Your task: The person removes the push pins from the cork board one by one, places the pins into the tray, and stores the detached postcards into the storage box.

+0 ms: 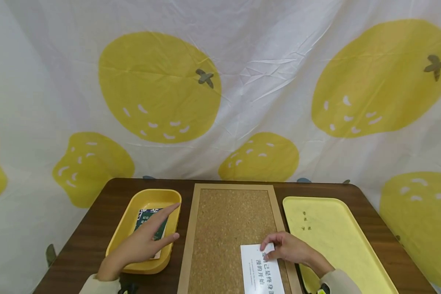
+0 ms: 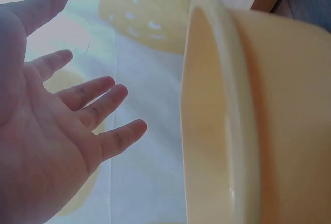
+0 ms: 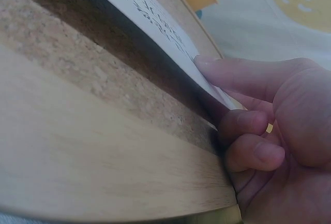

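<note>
Over the lower right of the cork board (image 1: 228,212), my right hand (image 1: 288,248) pinches the edge of a white card (image 1: 257,271) printed with dark lettering. In the right wrist view the thumb lies on top of the card (image 3: 150,14) and curled fingers are under its edge, with the card slightly above the cork. My left hand (image 1: 143,241) is held over the yellow bin (image 1: 119,232), fingers straight and spread, palm empty in the left wrist view. Inside the bin lie dark green printed cards (image 1: 143,216), partly hidden by that hand.
Right of the board lies a pale yellow tray (image 1: 338,232) with several tiny brass-coloured pieces (image 1: 304,219) near its far left. Everything stands on a dark wooden table (image 1: 88,245). Behind it hangs a white cloth (image 1: 250,102) with yellow fruit prints.
</note>
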A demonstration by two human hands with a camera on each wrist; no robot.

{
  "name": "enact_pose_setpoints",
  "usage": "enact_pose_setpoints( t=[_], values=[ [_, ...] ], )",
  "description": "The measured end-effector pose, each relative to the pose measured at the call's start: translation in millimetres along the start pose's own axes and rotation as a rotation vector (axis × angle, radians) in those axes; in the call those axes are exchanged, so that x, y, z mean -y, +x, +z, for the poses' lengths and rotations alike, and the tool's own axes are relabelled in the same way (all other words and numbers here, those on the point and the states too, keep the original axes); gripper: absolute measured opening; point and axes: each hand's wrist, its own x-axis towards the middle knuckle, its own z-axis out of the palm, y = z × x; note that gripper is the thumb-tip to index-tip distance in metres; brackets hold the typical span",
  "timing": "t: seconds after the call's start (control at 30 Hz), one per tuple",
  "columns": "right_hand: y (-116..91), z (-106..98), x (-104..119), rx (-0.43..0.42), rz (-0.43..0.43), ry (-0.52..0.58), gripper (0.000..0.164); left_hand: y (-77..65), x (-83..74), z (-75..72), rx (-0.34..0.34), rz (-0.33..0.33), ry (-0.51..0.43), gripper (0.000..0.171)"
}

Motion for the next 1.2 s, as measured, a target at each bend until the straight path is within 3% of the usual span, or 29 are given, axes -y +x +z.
enact_pose_setpoints(
  t=[0.17, 0.4, 0.7, 0.93, 1.2],
  values=[
    [0, 0, 0, -0.008, 0.001, -0.009, 0.019, -3.3, 4.6, -6.5, -0.023, -0.011, -0.032, 0.071],
    [0, 0, 1, -0.005, 0.007, -0.006, 0.019, -9.7, 10.1, -12.5, -0.033, -0.101, -0.077, 0.075],
    [1, 0, 0, -0.002, 0.004, -0.002, 0.019, -17.4, 16.2, -21.4, -0.074, -0.087, -0.079, 0.078],
    [-1, 1, 2, -0.012, 0.008, -0.007, 0.019, -25.0, 24.0, -32.8, -0.102, -0.144, -0.090, 0.078],
    [0, 1, -1, -0.015, 0.008, 0.001, 0.019, -32.7, 38.5, -40.2, -0.148, -0.168, -0.018, 0.073]
  ],
)
